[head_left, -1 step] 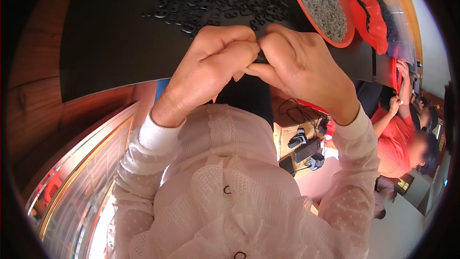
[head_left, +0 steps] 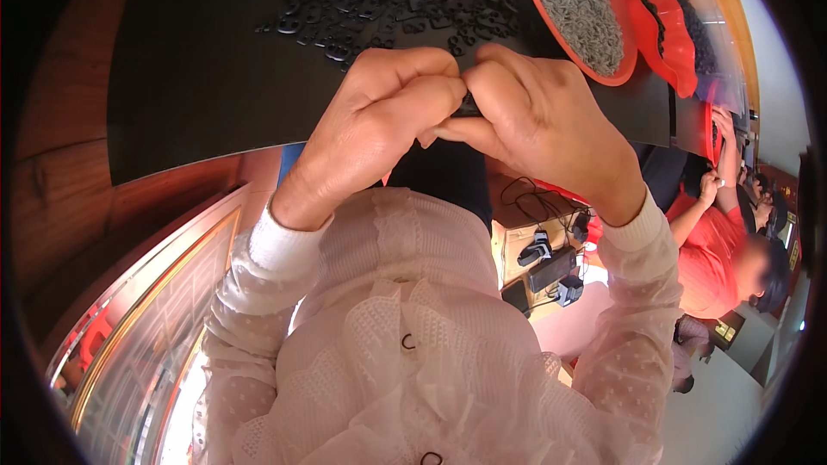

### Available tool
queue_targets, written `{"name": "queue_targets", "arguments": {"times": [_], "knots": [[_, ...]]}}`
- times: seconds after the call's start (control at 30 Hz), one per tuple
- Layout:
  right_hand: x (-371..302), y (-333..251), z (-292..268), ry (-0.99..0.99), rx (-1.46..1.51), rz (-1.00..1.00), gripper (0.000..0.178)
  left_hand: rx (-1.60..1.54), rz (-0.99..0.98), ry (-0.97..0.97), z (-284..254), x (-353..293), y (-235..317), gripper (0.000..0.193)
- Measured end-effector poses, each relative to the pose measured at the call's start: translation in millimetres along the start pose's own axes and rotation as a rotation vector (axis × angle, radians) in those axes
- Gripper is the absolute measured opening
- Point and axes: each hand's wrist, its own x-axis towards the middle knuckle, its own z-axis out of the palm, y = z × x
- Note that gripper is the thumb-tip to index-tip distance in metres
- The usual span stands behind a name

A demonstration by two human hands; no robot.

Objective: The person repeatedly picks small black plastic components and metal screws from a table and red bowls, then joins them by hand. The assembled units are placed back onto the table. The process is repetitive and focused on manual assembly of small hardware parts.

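Observation:
Just above the near edge of a black table [head_left: 207,77], my left hand [head_left: 388,112] and my right hand [head_left: 543,112] meet, both with curled fingers. Between them they pinch a small black piece [head_left: 469,103]. Only a sliver of it shows by my right thumb; my fingers hide the rest, so its shape cannot be made out. Beyond my hands lie many small flat black pieces [head_left: 357,4] with holes in them, spread loosely over the tabletop. An orange-red bowl [head_left: 613,80] full of small grey pieces [head_left: 577,9] stands past my right hand.
Right of the bowl is a red wavy-edged dish [head_left: 676,65] with a few dark pieces, beside a heap of dark pieces [head_left: 689,26] in clear plastic. Below the table, dark devices [head_left: 551,269] and cables lie on a surface. A co-worker in a red shirt [head_left: 715,271] sits at the right.
My hands tilt very slightly, and a little more of the black piece shows between them. Everything else stays in place.

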Motion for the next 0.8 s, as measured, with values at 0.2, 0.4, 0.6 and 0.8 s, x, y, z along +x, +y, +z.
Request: {"name": "queue_targets", "arguments": {"times": [0.2, 0.4, 0.6, 0.8], "knots": [[0, -2, 2, 0.026, 0.003, 0.018, 0.041, -0.037, -0.004, 0.04, 3, 1, 0, 0.023], [0, 2, 7, 0.019, 0.048, -0.007, 0.039, -0.047, 0.057, 0.042, 3, 3, -10, 0.022], [0, 3, 7, 0.015, 0.08, -0.025, 0.04, -0.044, 0.051, 0.023, 4, 3, -5, 0.021], [0, 5, 10, 0.044, 0.059, -0.048, 0.04, -0.044, 0.033, 0.041, 5, 6, -9, 0.019]]}}
